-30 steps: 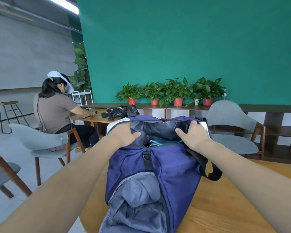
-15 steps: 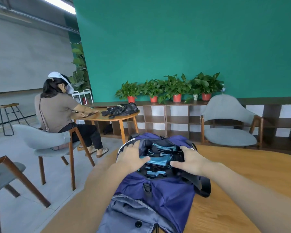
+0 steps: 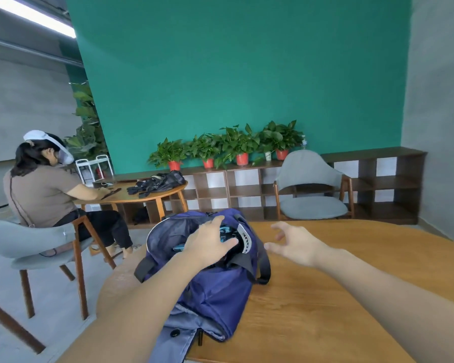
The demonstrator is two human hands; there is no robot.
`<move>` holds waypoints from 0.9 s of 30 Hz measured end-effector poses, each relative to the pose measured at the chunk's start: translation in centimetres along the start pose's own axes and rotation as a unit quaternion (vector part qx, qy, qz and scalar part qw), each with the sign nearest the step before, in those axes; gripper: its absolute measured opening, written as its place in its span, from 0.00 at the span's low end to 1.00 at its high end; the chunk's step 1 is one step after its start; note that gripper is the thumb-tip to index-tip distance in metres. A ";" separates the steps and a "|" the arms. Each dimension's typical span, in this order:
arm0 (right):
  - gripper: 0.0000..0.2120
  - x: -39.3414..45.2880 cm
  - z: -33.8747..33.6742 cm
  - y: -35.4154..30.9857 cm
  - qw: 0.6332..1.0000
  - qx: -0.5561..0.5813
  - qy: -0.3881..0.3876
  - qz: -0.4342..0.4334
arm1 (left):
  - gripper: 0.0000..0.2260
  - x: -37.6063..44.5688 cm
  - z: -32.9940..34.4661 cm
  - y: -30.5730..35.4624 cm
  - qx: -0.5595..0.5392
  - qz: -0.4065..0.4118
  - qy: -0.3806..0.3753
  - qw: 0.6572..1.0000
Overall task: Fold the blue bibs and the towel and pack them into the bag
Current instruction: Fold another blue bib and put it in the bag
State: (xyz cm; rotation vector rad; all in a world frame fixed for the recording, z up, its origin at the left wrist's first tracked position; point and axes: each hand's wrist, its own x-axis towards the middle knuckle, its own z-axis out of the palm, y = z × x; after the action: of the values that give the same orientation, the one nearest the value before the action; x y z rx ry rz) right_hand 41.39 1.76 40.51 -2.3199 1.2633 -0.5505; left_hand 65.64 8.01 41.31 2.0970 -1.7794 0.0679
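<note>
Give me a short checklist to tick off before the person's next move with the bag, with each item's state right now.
1. Bag resting on the wooden table: ok.
2. Bag mouth open: ok, the dark lining shows.
3. Blue bibs inside the bag: ok, blue fabric shows under the fingers; how many cannot tell.
4. Towel packed: cannot tell, nothing in the opening reads clearly as a towel.
5. Left hand on the load: ok, it lies flat over the opening, no grip.
6. Right hand free: ok, it hovers open over the table beside the bag, touching nothing.
</note>
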 end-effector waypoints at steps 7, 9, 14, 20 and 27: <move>0.32 -10.3 -5.2 10.5 0.993 0.009 0.048 0.104 | 0.28 -2.6 5.3 13.7 -0.036 0.117 -0.017 0.992; 0.30 -13.8 -6.5 13.9 0.989 0.011 0.060 0.137 | 0.26 -3.4 7.3 18.2 -0.032 0.149 -0.029 0.988; 0.29 -22.8 -9.5 22.2 0.971 -0.004 0.083 0.225 | 0.22 -6.3 12.7 30.5 -0.049 0.242 -0.076 0.966; 0.25 -33.2 -11.1 30.9 0.938 0.006 0.097 0.332 | 0.19 -12.2 20.2 43.2 -0.105 0.332 -0.156 0.924; 0.24 -40.2 -8.1 39.6 0.904 0.030 0.062 0.421 | 0.20 -17.5 31.0 48.9 -0.097 0.355 -0.261 0.892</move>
State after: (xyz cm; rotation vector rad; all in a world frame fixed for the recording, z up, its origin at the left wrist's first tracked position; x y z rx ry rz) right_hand -10.06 15.26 20.01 -1.4669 2.0760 -0.4102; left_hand 8.85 8.66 20.43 1.2898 -2.6599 -0.4999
